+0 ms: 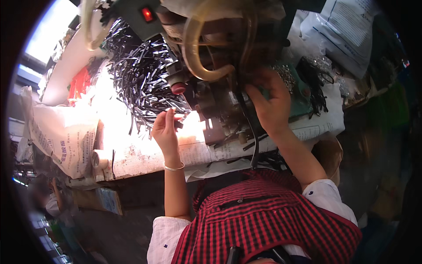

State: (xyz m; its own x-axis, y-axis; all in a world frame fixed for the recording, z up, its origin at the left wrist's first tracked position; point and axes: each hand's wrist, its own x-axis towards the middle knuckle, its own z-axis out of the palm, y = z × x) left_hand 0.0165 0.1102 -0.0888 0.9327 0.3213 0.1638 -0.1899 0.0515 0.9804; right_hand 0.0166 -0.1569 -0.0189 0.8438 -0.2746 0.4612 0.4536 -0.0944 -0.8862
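My left hand [165,131] is at the front left of a dark bench machine [215,103]. Its thumb and fingers pinch a small dark piece [179,125], too small to name, beside a large heap of shiny black strips [138,75]. On the machine's right side is my right hand [273,105], its fingers drawn together and blurred close to the machine's middle. What they hold, if anything, is hidden. A long black strap [248,121] hangs down past the machine's front, left of my right hand.
A red knob [178,88] juts from the machine, and a lit red switch [147,14] glows above. Thick yellowish tubing [193,57] loops in front. Small metal parts [285,77] lie at right, near black strips [314,88]. A white sack [66,136] and tape roll [100,159] sit left.
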